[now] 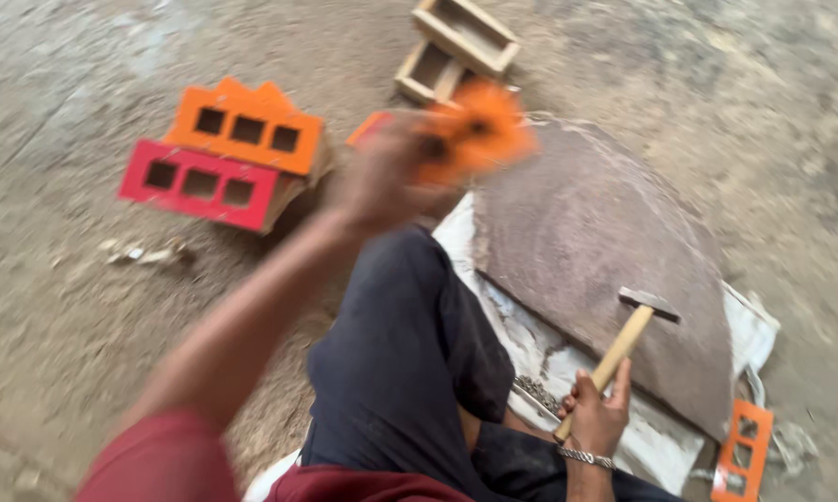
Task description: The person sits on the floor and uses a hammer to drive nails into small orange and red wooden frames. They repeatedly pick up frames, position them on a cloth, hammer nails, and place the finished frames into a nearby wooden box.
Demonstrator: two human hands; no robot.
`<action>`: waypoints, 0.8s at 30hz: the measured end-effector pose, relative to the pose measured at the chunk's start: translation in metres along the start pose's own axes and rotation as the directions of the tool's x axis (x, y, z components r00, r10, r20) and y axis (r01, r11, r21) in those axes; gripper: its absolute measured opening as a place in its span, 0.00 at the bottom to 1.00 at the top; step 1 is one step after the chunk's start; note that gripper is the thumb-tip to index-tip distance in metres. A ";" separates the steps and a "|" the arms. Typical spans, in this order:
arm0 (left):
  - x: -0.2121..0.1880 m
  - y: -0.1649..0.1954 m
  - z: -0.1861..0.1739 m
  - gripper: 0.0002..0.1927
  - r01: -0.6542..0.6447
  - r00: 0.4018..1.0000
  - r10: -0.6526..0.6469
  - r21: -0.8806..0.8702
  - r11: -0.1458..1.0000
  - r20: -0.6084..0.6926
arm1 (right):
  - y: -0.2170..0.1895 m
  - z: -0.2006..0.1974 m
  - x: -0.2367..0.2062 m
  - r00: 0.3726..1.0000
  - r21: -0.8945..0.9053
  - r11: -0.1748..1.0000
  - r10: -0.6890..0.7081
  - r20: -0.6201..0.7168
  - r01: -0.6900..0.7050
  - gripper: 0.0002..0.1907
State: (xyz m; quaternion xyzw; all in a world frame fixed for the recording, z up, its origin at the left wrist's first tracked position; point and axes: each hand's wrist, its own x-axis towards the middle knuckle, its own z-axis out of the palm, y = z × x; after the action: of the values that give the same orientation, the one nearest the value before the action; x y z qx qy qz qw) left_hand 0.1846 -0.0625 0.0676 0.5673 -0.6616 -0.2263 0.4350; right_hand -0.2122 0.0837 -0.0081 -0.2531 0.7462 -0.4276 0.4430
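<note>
My left hand (382,177) is stretched forward and blurred, gripping an orange wooden piece with holes (479,130) above the top edge of a round rusty metal plate (586,232). My right hand (596,414) holds a wooden-handled hammer (624,344) low at the right; its steel head (649,304) rests over the plate. My knee in dark trousers (400,353) lies between the two hands.
An orange and a red three-hole wooden frame (233,153) lie stacked on the dirt floor at the left. Two bare wooden frames (456,46) sit at the top. Another orange frame (744,451) lies bottom right, beside a white sack (521,335) under the plate.
</note>
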 end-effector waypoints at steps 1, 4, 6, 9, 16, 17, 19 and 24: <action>-0.009 -0.007 -0.025 0.26 -0.037 0.988 0.035 -0.008 0.999 -0.148 | 0.000 0.000 0.000 1.000 0.006 1.000 -0.004 -0.004 0.004 0.45; -0.048 -0.031 -0.114 0.32 0.167 0.966 -0.150 0.065 0.984 -0.212 | 0.000 -0.002 0.001 1.000 0.070 0.998 0.000 0.008 -0.001 0.45; -0.067 -0.045 -0.153 0.38 0.323 0.941 -0.196 0.561 0.762 -0.277 | 0.000 -0.003 0.000 1.000 0.103 0.995 0.010 0.000 -0.010 0.45; -0.076 -0.062 -0.173 0.44 0.601 0.799 -0.462 0.533 0.596 -0.384 | -0.003 -0.002 0.000 1.000 0.112 0.993 0.025 0.002 -0.025 0.44; -0.015 -0.071 -0.108 0.36 0.121 0.976 0.009 0.582 0.804 -0.216 | -0.008 0.006 0.000 1.000 0.107 0.994 0.025 0.001 -0.025 0.44; 0.005 -0.075 -0.084 0.30 0.072 0.985 0.020 0.511 0.856 -0.173 | -0.007 0.005 0.000 1.000 0.114 0.993 0.020 0.009 -0.021 0.44; 0.045 -0.088 -0.025 0.16 0.028 0.996 0.006 0.368 0.930 -0.091 | -0.006 0.005 0.002 0.998 0.090 0.994 0.056 0.000 -0.055 0.45; 0.139 -0.145 0.092 0.12 0.117 0.960 -0.236 0.552 0.825 0.150 | -0.002 0.004 0.018 0.997 0.083 0.994 0.071 0.028 -0.073 0.45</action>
State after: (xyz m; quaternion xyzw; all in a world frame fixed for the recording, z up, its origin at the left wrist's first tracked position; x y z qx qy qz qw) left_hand 0.1912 -0.2491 -0.0510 0.6980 -0.6852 -0.1302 0.1624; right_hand -0.2175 0.0677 -0.0148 -0.2127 0.7306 -0.4391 0.4777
